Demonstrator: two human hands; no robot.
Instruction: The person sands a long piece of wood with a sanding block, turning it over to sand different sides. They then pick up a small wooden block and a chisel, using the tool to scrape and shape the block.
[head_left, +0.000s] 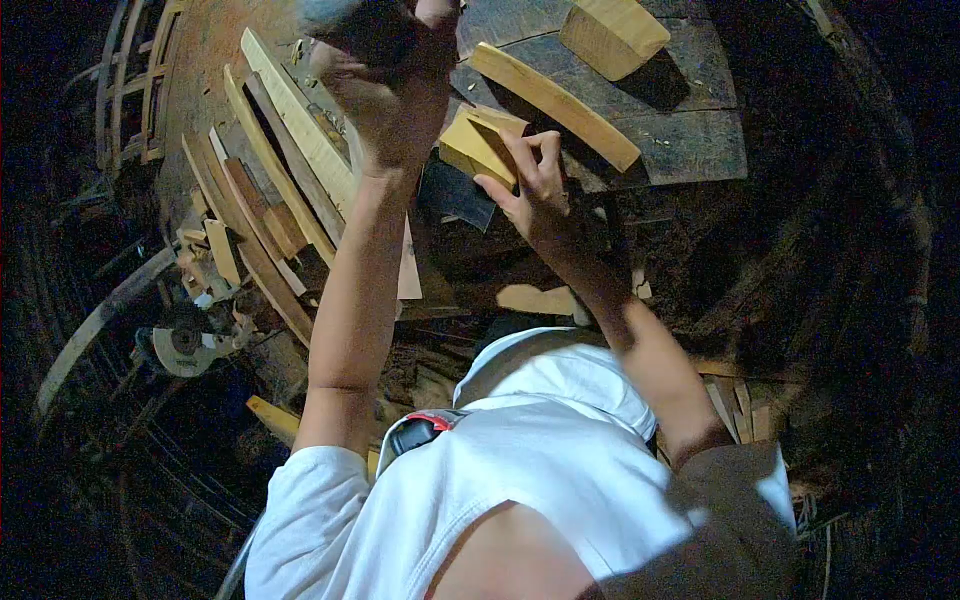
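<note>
My left hand (395,115) is raised at the top of the view, closed around a dark, rounded object (355,22). Blur and the frame edge hide what kind of object that is. At the front edge of the workbench (690,145), my right hand (537,190) grips a pale wooden block (470,150) between thumb and fingers. The block looks wedge-shaped, and a dark flat piece (455,195) lies just below it. A curved wooden strip (560,105) rests on the bench beyond my right hand.
A thick wooden block (615,38) sits at the bench's far right. Several long wooden strips (300,120) lie left of my left forearm. A round-bladed tool, perhaps a circular saw (185,345), is lower left. Offcuts (225,250) are nearby.
</note>
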